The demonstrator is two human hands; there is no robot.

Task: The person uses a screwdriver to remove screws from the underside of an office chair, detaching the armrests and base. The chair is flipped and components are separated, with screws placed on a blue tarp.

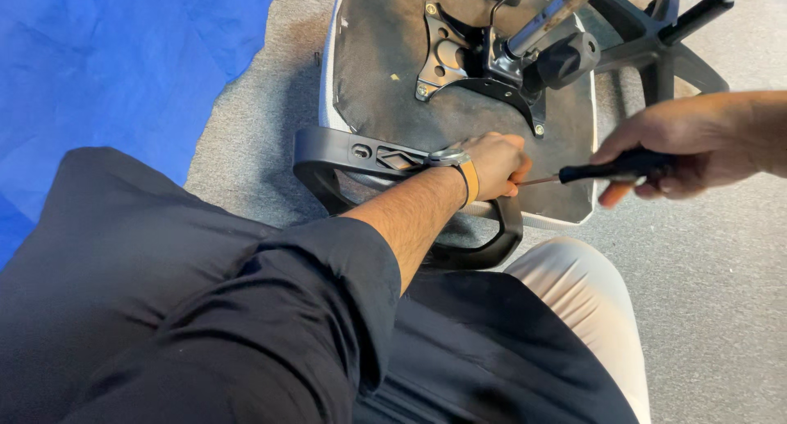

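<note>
An office chair lies upside down on the carpet, its dark seat underside [467, 120] facing up. My left hand [494, 163] is closed around the black plastic armrest [344, 157] where it meets the seat edge. My right hand [656, 149] grips the black handle of a screwdriver [602, 171]. Its thin shaft points left, and the tip touches the spot under my left hand's fingers. A watch and an orange band sit on my left wrist.
The black metal seat plate [459, 59], the chrome gas cylinder [553, 14] and the black star base [664, 38] stand up at the top. A blue sheet [106, 63] covers the floor at the left. Grey carpet [713, 284] lies around; my legs fill the foreground.
</note>
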